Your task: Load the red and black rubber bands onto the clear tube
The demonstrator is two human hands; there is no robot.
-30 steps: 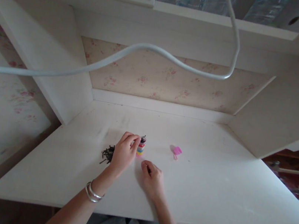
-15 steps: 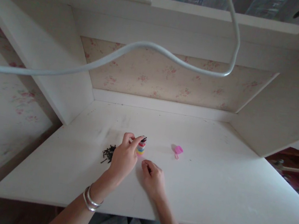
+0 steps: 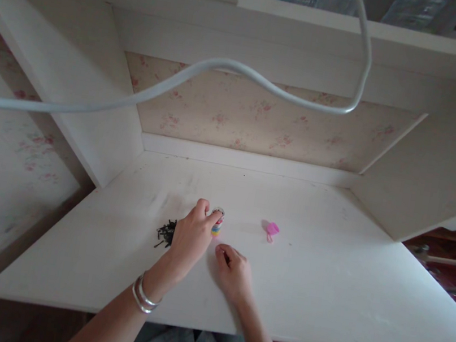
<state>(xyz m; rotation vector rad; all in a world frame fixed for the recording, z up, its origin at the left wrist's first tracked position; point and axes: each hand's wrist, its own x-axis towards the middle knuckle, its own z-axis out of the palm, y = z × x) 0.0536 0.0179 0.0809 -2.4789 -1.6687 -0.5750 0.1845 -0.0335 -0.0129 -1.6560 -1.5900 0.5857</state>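
A small clear jar (image 3: 216,229) with rainbow-coloured stripes stands upright on the white desk, its round mouth uncovered. My left hand (image 3: 193,237) is just left of it, the thumb tip over the jar's rim and the bent index finger apart from the thumb. Nothing shows between those fingertips. Beside that hand lies a pile of small black screw-like pieces (image 3: 166,232), partly hidden behind it. My right hand (image 3: 235,272) rests on the desk near the jar, fingers curled closed; what is inside is too dark to tell. A pink cap (image 3: 273,228) with a loop lies to the right.
A white cable (image 3: 235,66) hangs across the view above the desk (image 3: 322,288). Side panels (image 3: 438,168) border the desk left and right, with a floral back wall (image 3: 262,116) between them. An overhead shelf holds plastic-wrapped things (image 3: 415,10).
The black piece that my left fingertips held over the jar's mouth is no longer visible there. My left thumb has shifted onto the rim and the index finger has drawn back. My right hand stays put.
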